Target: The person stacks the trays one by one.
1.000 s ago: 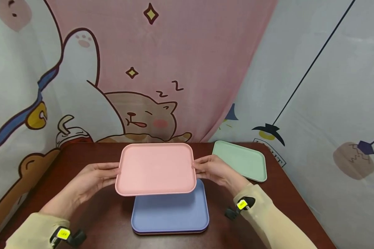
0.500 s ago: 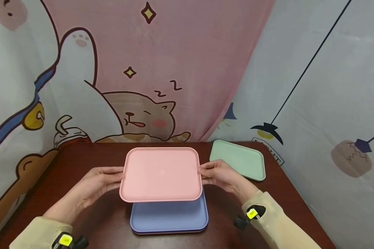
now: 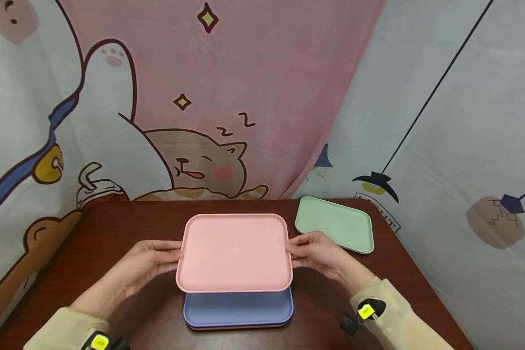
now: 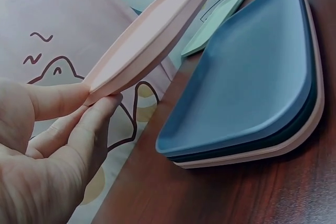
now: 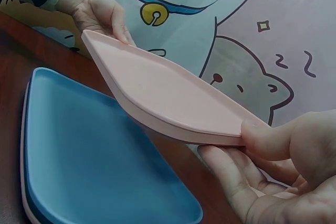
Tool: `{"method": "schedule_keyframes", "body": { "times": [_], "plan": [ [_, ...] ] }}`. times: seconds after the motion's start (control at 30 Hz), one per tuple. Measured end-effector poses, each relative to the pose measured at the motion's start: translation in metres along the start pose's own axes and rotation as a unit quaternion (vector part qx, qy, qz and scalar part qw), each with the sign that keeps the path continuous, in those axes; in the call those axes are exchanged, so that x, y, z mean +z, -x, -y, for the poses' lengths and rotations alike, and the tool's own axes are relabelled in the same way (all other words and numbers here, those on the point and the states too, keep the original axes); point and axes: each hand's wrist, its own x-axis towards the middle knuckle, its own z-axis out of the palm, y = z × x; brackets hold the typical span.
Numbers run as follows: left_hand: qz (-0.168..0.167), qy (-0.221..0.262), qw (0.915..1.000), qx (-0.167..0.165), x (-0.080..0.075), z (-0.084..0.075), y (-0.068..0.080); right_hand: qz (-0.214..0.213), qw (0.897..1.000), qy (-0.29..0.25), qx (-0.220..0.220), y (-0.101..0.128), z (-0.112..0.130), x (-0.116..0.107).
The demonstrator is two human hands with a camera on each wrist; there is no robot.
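A pink rectangular tray (image 3: 234, 253) is held up in the air between my two hands. My left hand (image 3: 146, 267) pinches its left edge, thumb on the rim and fingers beneath. At the opposite short edge, my right hand (image 3: 323, 255) grips the tray the same way. Below it on the table lies a stack with a blue tray (image 3: 238, 311) on top. Beneath the blue one, the left wrist view shows the edges of a dark tray (image 4: 252, 145) and another pink tray (image 4: 252, 156). The raised tray hides the far part of the stack in the head view.
A pale green tray (image 3: 337, 224) lies at the back right of the dark red-brown table (image 3: 127, 218). Behind the table hangs a cloth (image 3: 262, 97) printed with cartoon animals, and it continues along both sides.
Both hands have moved the pink tray to the right and nearer to me, so it covers more of the blue tray in the head view. The stack and green tray stay put.
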Motion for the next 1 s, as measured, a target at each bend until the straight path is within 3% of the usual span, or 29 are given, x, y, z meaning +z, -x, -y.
{"method": "schedule_keyframes", "body": {
  "times": [0.77,1.0],
  "plan": [
    [0.02,-0.003,0.9994,-0.027,0.009,0.026,0.002,0.01,0.999,-0.033,0.0,0.019,-0.032,-0.006],
    [0.023,-0.01,0.9992,-0.032,0.008,0.035,0.004,-0.004,1.0,-0.027,0.009,0.02,-0.043,-0.004]
  ]
}}
